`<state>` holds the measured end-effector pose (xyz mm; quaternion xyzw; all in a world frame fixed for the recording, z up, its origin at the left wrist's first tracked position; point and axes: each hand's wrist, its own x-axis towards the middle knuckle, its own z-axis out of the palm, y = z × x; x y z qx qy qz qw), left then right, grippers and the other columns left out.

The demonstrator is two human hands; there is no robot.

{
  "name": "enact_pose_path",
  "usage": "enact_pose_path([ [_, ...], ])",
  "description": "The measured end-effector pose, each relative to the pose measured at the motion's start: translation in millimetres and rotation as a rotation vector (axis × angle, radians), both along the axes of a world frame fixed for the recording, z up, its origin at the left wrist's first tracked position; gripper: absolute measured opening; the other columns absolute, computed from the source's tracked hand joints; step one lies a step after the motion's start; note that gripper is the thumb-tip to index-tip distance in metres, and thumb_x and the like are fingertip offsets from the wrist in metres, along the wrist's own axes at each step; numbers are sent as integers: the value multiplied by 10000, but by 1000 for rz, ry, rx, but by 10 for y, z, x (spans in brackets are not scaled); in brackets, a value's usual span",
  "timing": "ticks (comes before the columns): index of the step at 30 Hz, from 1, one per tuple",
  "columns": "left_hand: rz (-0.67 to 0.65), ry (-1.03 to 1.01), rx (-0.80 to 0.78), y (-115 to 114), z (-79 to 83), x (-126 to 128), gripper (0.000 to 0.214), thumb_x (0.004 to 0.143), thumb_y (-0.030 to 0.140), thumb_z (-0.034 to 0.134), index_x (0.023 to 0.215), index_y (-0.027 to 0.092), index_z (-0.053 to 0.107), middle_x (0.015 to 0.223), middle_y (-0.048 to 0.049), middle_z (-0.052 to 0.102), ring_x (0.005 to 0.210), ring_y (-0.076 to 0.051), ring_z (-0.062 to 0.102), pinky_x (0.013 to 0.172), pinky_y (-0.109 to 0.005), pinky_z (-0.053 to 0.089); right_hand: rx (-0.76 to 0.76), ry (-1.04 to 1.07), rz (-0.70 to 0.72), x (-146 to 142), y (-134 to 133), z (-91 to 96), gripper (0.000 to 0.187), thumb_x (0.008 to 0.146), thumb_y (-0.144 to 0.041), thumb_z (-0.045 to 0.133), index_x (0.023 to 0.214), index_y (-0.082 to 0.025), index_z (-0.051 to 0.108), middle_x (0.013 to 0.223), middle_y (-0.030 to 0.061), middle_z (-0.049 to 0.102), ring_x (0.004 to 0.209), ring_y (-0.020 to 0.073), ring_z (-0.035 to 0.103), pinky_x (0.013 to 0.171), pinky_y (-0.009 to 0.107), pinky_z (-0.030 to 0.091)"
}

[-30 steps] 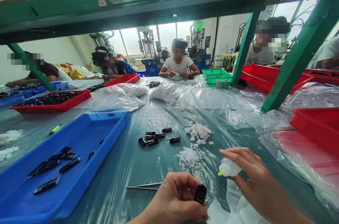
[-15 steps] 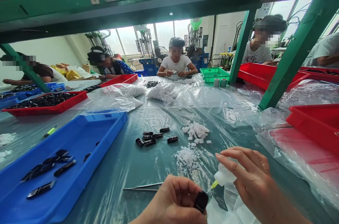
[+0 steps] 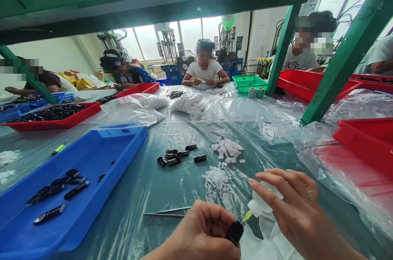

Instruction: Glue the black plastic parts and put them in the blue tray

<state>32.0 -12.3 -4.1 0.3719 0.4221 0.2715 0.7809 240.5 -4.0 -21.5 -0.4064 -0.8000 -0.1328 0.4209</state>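
Observation:
Pinched between the thumb and fingers of my left hand (image 3: pixel 204 231) is a small glossy black plastic part (image 3: pixel 235 232). My right hand (image 3: pixel 302 209) holds a soft white squeeze bottle (image 3: pixel 255 206) with a yellow-green needle tip (image 3: pixel 247 215); its index finger is stretched out and the thumb is hidden. The needle points at the upper edge of the black part, touching it or very close. Left of my left hand lie metal tweezers (image 3: pixel 167 212). Beyond my hands are a pile of tiny white pieces (image 3: pixel 217 181) and larger white pieces (image 3: pixel 227 148).
Several black parts (image 3: pixel 174 154) lie mid-table. A blue tray (image 3: pixel 101 194) with more stands left, red trays (image 3: pixel 365 139) right. Plastic bags of white pieces (image 3: pixel 187 104) lie farther back. A green shelf frame (image 3: pixel 334 63) crosses overhead and right. Several people (image 3: pixel 204 67) sit around the table.
The view has tilted down slightly. My left hand has turned the black part a little, and the bottle's needle stays at its upper edge.

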Motion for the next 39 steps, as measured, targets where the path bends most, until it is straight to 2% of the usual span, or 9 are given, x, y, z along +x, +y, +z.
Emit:
enact_pose_path([
  [5, -43, 16, 4, -3, 14, -1, 233, 465, 105, 776, 675, 86, 678, 525, -15, 642, 467, -94, 587, 487, -184, 475, 14, -73, 58, 27, -39, 7, 364, 944, -75, 336, 1088, -218, 638, 1020, 75, 679, 1048, 212, 536, 910, 457, 278],
  [10, -39, -2, -7, -2, 7, -5, 231, 460, 98, 778, 674, 92, 691, 518, -9, 647, 465, -95, 594, 490, -180, 485, 27, -46, 67, 19, -26, 23, 348, 963, -120, 333, 1039, -218, 659, 985, 68, 691, 1022, 205, 543, 911, 452, 272],
  [16, -76, -2, 2, 0, 8, -14, 215, 477, 107, 778, 677, 92, 699, 541, -18, 662, 477, -97, 601, 486, -172, 481, 50, -37, 93, 10, -21, 45, 342, 950, -78, 349, 1007, -192, 666, 968, 79, 694, 1015, 206, 548, 893, 445, 292],
  [32, -74, 17, -17, -21, 12, -21, 243, 466, 145, 810, 674, 96, 695, 530, -22, 658, 469, -97, 593, 479, -173, 479, 49, -2, 104, 16, -25, 38, 319, 926, -56, 379, 1000, -176, 665, 975, 83, 681, 996, 227, 555, 883, 451, 322],
  [39, -73, -3, 45, 24, -7, -50, 305, 548, 219, 809, 823, 105, 743, 641, -34, 648, 534, -98, 592, 513, -180, 496, 49, -36, 65, 11, 10, 67, 302, 879, -23, 436, 976, -186, 671, 946, 67, 679, 955, 216, 567, 841, 385, 366],
])
